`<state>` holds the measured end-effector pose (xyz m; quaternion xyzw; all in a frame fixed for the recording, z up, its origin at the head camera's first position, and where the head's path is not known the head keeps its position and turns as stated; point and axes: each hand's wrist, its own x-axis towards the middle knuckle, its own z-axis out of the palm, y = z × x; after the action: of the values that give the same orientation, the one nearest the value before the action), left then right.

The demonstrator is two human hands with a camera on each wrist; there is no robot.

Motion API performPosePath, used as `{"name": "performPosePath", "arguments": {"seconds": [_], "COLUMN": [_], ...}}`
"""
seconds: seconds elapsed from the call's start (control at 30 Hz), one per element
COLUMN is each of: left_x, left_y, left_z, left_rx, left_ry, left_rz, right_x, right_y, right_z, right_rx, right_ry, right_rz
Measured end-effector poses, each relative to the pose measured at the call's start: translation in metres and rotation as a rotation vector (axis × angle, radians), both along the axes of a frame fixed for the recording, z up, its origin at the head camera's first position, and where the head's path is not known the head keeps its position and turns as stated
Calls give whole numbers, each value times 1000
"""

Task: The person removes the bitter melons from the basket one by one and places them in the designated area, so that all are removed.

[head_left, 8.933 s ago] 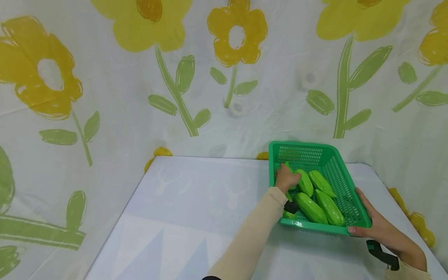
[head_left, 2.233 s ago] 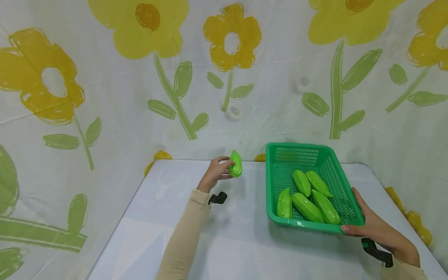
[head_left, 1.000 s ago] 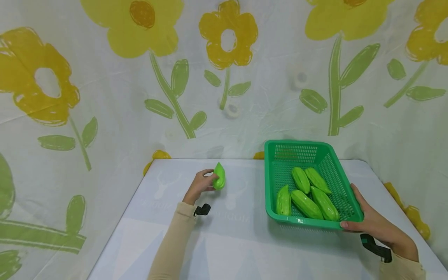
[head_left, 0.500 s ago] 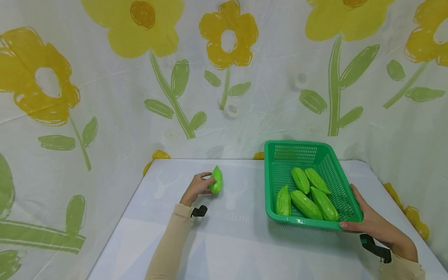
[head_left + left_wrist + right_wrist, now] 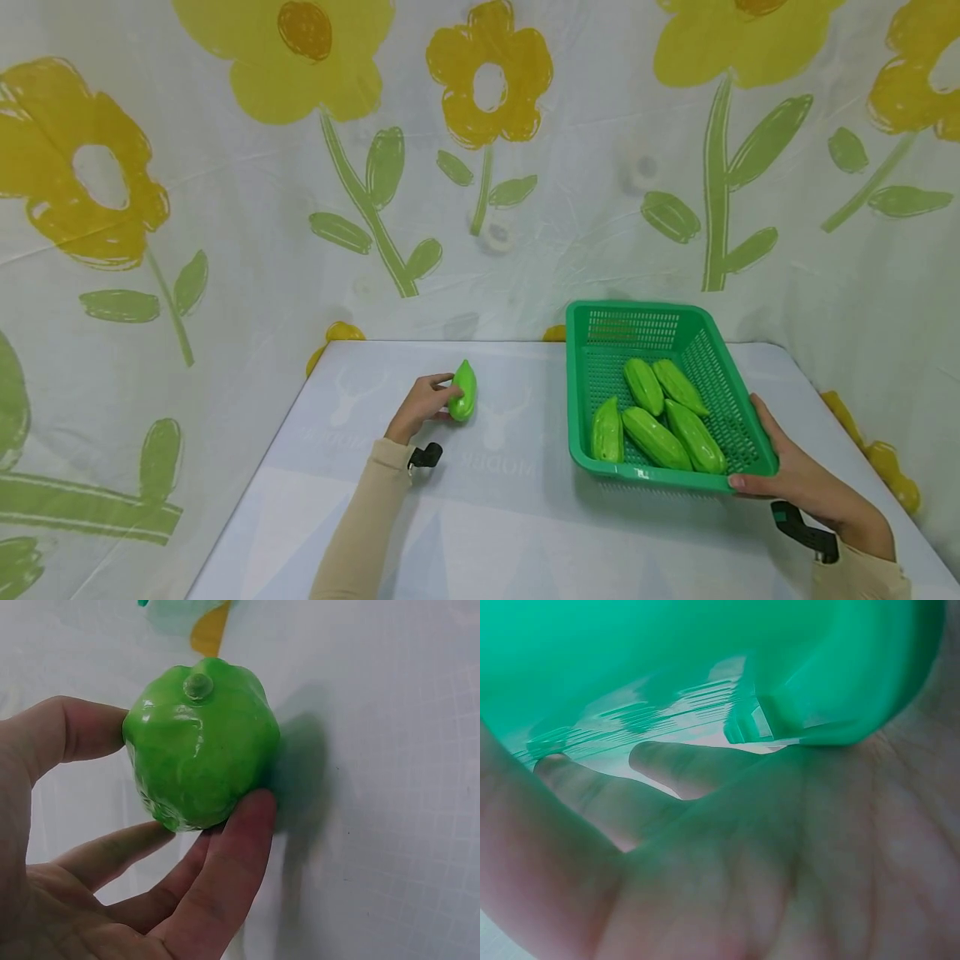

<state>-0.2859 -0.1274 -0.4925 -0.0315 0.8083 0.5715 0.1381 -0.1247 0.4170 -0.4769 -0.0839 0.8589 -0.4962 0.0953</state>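
My left hand pinches a glossy, ridged, light-green gourd low over the left part of the table, its pointed tip toward the back. In the left wrist view the thumb is on one side of the gourd, the fingers are on the other and below, and a stubby stem end faces the camera. My right hand grips the near right corner of a green plastic basket, thumb on the rim. Several like gourds lie inside. The right wrist view shows the fingers reaching under the basket.
The white table has faint blue patterns and ends at the back against a flower-printed cloth. The basket stands on the table's right half, its back end close to that cloth.
My left hand has lifted a gourd out of the basket, carried it left and lowered it toward the table. In the last half second it sinks slightly. My right hand stays on the basket.
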Motion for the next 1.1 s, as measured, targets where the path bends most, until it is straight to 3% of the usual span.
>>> {"name": "performPosePath", "arguments": {"seconds": [0.43,1.1], "left_x": [0,-4], "left_y": [-2,-6], "left_z": [-2,-6], "left_rx": [20,-61], "left_ry": [6,17], "left_rz": [-27,-10], "right_x": [-1,-1], "right_y": [0,0], "right_z": [1,2], "right_rx": [22,46], "right_ry": [-9,-17], "right_rz": [-6,-9]}}
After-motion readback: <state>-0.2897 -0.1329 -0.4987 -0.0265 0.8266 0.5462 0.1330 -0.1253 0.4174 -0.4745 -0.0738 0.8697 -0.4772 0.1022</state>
